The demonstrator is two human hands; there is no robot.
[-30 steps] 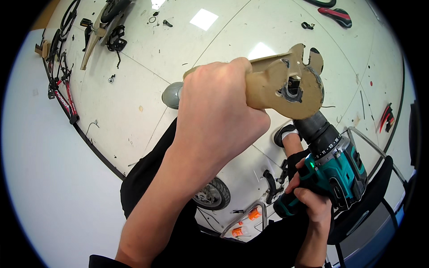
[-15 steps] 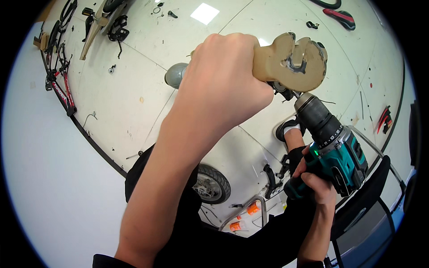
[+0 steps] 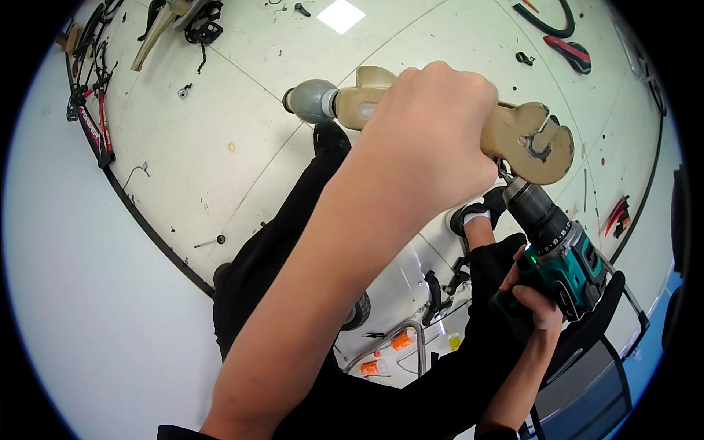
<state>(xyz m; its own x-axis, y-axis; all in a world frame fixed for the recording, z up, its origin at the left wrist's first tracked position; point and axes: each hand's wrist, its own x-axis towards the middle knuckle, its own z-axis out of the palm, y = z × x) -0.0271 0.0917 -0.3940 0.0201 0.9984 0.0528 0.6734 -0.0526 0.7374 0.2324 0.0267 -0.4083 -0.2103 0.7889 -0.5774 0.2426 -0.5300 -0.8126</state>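
My left hand [image 3: 429, 139] is closed round a tan, scuffed metal part [image 3: 535, 147] with a slotted, rounded plate at its right end and a grey rounded piece [image 3: 312, 101] at its left end. My right hand [image 3: 535, 304] holds the handle of a teal and black cordless drill [image 3: 561, 260], angled up toward the part. The drill's chuck sits just below the plate, with a thin bit pointing under it; whether the bit touches the part is hidden.
Bike frames [image 3: 95, 125], a saddle [image 3: 568, 53], pedals and small parts lie on the tiled floor [image 3: 220, 183]. My legs are below, beside a chair [image 3: 579, 381], a curved metal tube [image 3: 418, 352] and orange-labelled bottles [image 3: 402, 339]. A white wall [image 3: 88, 293] is on the left.
My left hand and the tan part have moved right in the view, showing more of its grey end, and the plate has tilted. The drill has shifted slightly right too.
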